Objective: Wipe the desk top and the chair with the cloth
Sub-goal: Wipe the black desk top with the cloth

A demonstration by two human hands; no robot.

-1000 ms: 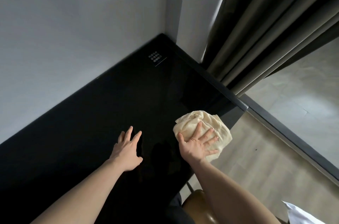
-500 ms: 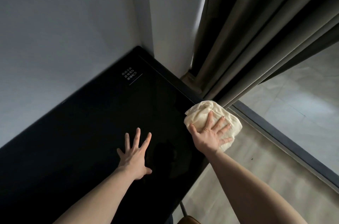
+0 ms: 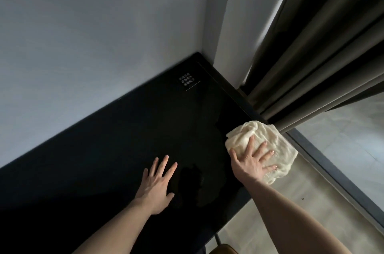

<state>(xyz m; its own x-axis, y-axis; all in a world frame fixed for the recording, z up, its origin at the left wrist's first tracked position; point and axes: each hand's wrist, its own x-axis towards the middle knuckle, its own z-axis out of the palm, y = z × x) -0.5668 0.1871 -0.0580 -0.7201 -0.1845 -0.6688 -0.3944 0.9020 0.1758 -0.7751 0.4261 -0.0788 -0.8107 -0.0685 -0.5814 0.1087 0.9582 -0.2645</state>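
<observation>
A glossy black desk top (image 3: pixel 128 149) runs along the wall into a corner. A crumpled cream cloth (image 3: pixel 264 139) lies at the desk's right end and hangs partly over the edge. My right hand (image 3: pixel 252 163) presses flat on the cloth with fingers spread. My left hand (image 3: pixel 156 184) rests flat on the bare desk top, fingers apart, a little left of the cloth. A sliver of the brown chair (image 3: pixel 223 249) shows at the bottom edge under the desk's front.
A grey wall (image 3: pixel 93 35) backs the desk. Dark curtains (image 3: pixel 311 56) hang just past the right end, close to the cloth. A small white printed label (image 3: pixel 187 81) sits near the far corner. A dark window frame (image 3: pixel 332 172) crosses the pale floor.
My right hand has slid the cloth toward the desk's right end, up to the curtain. My left hand has moved forward a little and spread its fingers. The view has tilted.
</observation>
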